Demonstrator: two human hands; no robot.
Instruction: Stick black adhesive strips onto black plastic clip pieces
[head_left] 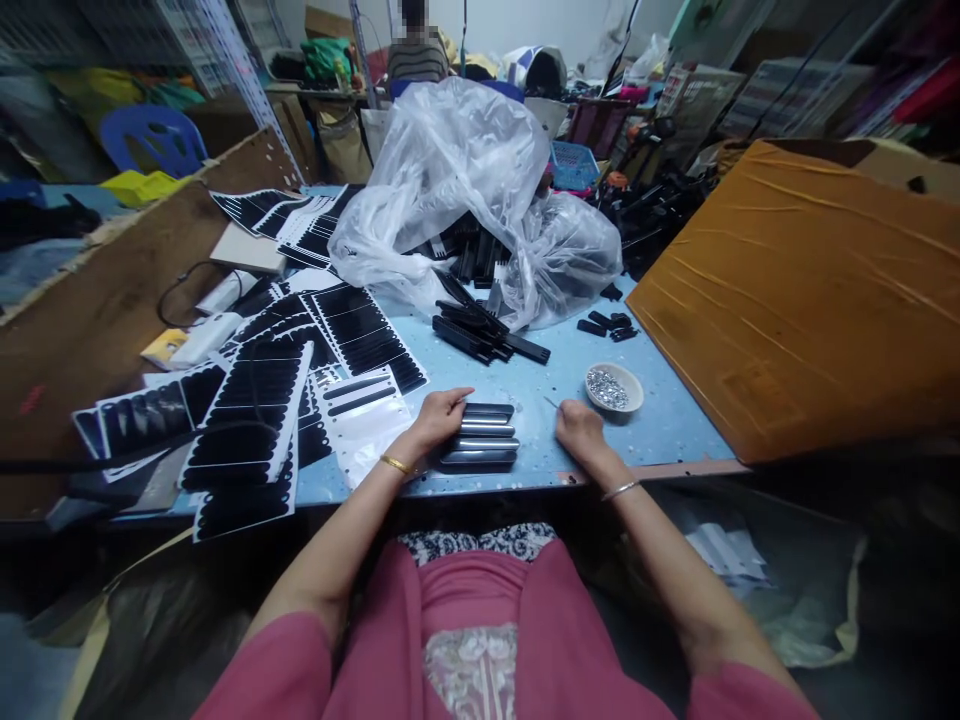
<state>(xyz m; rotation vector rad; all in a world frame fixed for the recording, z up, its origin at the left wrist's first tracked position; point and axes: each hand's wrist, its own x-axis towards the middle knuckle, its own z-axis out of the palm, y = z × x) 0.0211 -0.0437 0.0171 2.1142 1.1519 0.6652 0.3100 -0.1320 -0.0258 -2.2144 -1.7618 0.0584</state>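
Observation:
A short row of glossy black bars (484,440) lies near the table's front edge. At the row's upper left is my left hand (437,418), its fingers curled and thumb and forefinger close together; whatever is in them is too small to make out. My right hand (581,432) is closed round a thin pointed tool (551,403), whose tip sticks out to the left. Just beyond that hand stands a white bowl (634,392) of small shiny metal pieces (607,388). A loose pile of black plastic parts (487,335) lies farther back.
Sheets of black stickers (247,410) cover the table's left side. A large clear plastic bag (465,150) with black parts stands behind. On the right leans a brown taped cardboard box (810,310). Several small black pieces (609,325) lie beside it. A person (417,60) sits at the back.

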